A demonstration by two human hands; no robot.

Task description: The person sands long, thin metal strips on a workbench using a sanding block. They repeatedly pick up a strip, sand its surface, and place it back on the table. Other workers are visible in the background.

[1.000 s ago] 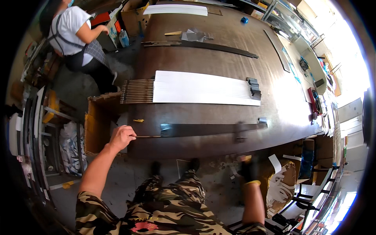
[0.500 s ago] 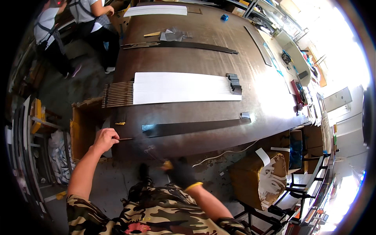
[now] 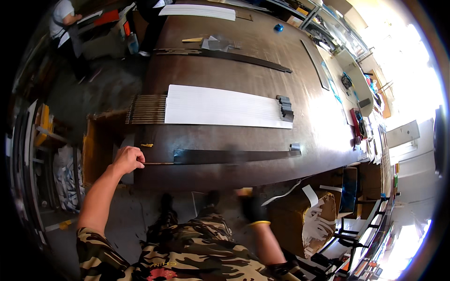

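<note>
My bare left hand (image 3: 128, 160) is closed in a pinch on a thin brown rod (image 3: 158, 163) at the table's near left. The rod runs right to a long, flat dark strip (image 3: 211, 157) lying along the near edge of the table. A small grey curled piece (image 3: 294, 147) sits at the strip's far right end. My right hand (image 3: 252, 206), in a black glove with a yellow cuff, is off the table's front edge and smeared by motion. Its fingers, and anything in them, cannot be made out. A faint blur crosses the middle of the dark strip.
Beyond lie a white panel (image 3: 225, 107) with brown rods (image 3: 146, 109) at its left, and dark strips (image 3: 248, 61). An open cardboard box (image 3: 101, 145) stands at the left; another box (image 3: 288, 220) holds white scraps at the right. A person (image 3: 65, 28) stands at the far left.
My right hand has swung right along the table's front edge. My left hand keeps its pinch on the rod. The view has shifted a little, and the people at the far left have moved.
</note>
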